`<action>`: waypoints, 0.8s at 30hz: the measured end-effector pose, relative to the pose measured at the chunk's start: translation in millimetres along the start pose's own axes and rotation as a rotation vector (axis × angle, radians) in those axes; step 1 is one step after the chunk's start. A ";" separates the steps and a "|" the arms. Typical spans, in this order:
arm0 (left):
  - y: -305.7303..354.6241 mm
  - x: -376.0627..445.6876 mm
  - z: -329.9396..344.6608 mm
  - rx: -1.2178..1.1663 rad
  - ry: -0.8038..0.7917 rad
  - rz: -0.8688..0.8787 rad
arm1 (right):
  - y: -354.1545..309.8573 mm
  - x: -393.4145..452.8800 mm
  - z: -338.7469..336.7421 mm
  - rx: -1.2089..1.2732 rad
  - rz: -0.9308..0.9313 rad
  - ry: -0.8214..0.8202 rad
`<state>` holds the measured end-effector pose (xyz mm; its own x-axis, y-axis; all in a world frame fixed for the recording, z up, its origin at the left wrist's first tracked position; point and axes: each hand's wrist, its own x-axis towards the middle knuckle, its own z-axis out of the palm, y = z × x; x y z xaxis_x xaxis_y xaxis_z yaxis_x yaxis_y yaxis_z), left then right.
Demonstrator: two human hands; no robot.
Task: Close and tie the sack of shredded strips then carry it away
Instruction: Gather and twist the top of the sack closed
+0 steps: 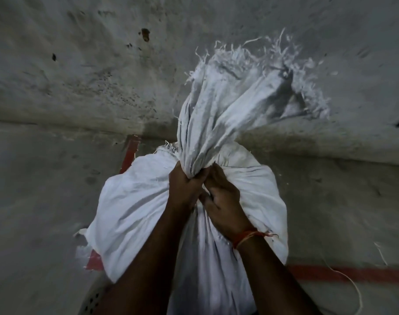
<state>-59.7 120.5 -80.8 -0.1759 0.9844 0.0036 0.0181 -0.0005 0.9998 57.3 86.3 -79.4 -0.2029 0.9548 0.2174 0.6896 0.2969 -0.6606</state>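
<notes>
A full white woven sack (135, 208) stands on the concrete floor, bulging below its neck. Its mouth is gathered into a bunched neck (207, 123) that rises and flares into a frayed top edge (257, 62). My left hand (183, 185) grips the neck at its base from the left. My right hand (225, 201), with a red thread band on the wrist, grips the neck just below and to the right, touching the left hand. The shredded strips inside are hidden by the cloth.
A grey concrete wall (103, 64) rises right behind the sack. Red painted lines (344, 272) run on the floor (35, 201) to the right and behind the sack. A thin white string (353, 285) lies loose at the lower right.
</notes>
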 end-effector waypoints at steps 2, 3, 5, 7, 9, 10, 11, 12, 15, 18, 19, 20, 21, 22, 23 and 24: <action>-2.3 1.8 0.3 -0.012 0.017 0.015 | -1.4 0.5 -4.9 0.186 0.049 -0.046; -3.6 3.9 1.2 -0.019 0.021 0.021 | -4.3 0.7 -10.8 0.322 0.091 -0.059; -2.2 6.7 4.0 0.011 0.041 0.049 | -11.2 2.7 -24.0 0.487 0.121 0.028; 5.4 7.1 7.5 0.143 0.079 0.150 | -14.2 4.7 -33.7 0.509 0.144 0.177; 15.7 8.6 8.6 0.357 0.080 0.364 | -14.9 5.8 -38.1 0.508 0.164 0.204; 19.2 10.5 8.2 0.477 0.058 0.473 | -13.0 6.2 -38.4 0.473 0.145 0.171; 21.9 12.6 6.1 0.550 0.030 0.538 | -12.5 5.9 -38.8 0.423 0.126 0.119; 23.3 13.4 3.6 0.578 0.006 0.561 | -11.2 5.4 -38.2 0.405 0.110 0.062; 22.1 7.8 -1.2 0.541 -0.025 0.449 | -12.5 5.3 -38.4 0.452 0.103 -0.021; 20.0 4.3 -1.8 0.377 0.033 0.281 | -13.6 6.8 -38.9 0.630 0.193 0.166; 19.6 4.1 -2.1 0.338 0.039 0.254 | -16.3 8.2 -40.0 0.717 0.225 0.237; 17.5 4.4 -2.6 0.306 0.030 0.235 | -18.8 11.3 -41.4 0.770 0.249 0.277; 16.2 4.3 -3.3 0.269 0.016 0.216 | -23.7 15.3 -44.4 0.780 0.247 0.272; 14.9 4.8 -3.6 0.221 -0.008 0.202 | -28.4 21.8 -47.8 0.718 0.230 0.218; 14.8 5.7 -4.3 0.182 -0.044 0.185 | -32.0 30.6 -51.0 0.654 0.218 0.120; 14.6 6.9 -4.8 0.163 -0.083 0.176 | -34.0 40.8 -52.9 0.621 0.242 0.016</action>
<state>-65.3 126.5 -66.2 -0.0742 0.9827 0.1697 0.2010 -0.1519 0.9677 62.4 114.3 -10.1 -0.0789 0.9967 0.0184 0.1849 0.0328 -0.9822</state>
